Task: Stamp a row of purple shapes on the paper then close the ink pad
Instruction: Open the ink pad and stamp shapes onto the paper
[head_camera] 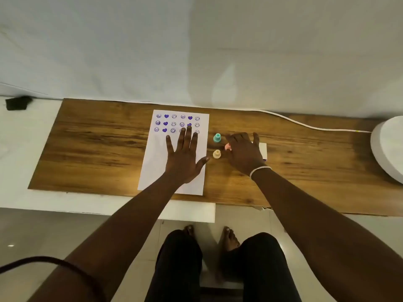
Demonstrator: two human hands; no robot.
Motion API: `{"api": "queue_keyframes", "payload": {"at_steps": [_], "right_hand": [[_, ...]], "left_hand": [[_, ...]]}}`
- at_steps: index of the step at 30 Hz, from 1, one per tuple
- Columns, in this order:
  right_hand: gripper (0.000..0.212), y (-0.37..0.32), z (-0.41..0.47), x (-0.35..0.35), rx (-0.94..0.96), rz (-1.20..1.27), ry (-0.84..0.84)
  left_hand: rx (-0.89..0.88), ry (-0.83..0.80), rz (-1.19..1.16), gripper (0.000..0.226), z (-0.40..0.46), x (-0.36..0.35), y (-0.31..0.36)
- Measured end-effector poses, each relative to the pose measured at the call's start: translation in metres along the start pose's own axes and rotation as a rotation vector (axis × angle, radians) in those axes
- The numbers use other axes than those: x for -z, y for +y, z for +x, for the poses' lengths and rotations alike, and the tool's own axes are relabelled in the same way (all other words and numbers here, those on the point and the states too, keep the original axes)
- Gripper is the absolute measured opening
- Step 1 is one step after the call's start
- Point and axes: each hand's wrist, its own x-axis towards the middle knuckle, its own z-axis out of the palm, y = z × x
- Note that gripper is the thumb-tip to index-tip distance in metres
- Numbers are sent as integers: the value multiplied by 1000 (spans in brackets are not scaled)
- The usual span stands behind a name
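- Sitting close to the camera, a person shows two knees in dark trousers and two bare feet on the pale floor.
- Both arms reach away from the knees to a brown wooden surface.
- A white paper lies on the surface, its long side running away from the person.
- The left hand lies flat on the paper with all its fingers spread wide. It holds nothing.
- Right of the paper stands a small tan stamp, just beside the left thumb.
- A small teal stamp stands right of the paper too, a bit farther away than the tan one.
- The right hand is right of the paper, past the two stamps. Its fingers curl down around a pink stamp. Only a bit of the pink stamp shows, so I cannot tell how tightly it is held.
- A white bracelet goes around the right wrist.
- A white ink pad peeks out from under the right hand. I cannot tell if its lid is on.
- At the far end of the paper are three rows of purple shapes, hearts and smiley faces. The left fingertips cover part of the nearest row.
- A white cable runs along the far edge of the surface, right of the paper.
- A white cloth hangs behind it all.
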Motion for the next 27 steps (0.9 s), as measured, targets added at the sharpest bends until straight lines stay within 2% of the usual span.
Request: {"api": "queue_keyframes", "payload": {"at_steps": [10,15,17,19,21,27], "right_hand": [[36,-9,-7,-13,4,-25,7],[33,-8,-12,-12,-60,91,73],[30,-7,-14,-10,-115,276,171],[25,-10,-21,0,-158,562,322],[23,-14,-29,16,-216,861,395],[16,-19,-50,50,-295,1669,243]], "left_hand": [[1,47,-12,91,-13,-1,1],[1,51,-43,91,-23,2,2],[-9,60,-68,90,-24,10,6],[-27,87,-127,86,-26,25,12],[-66,139,-224,78,-26,43,20],[-241,184,-605,57,-26,90,45]]}}
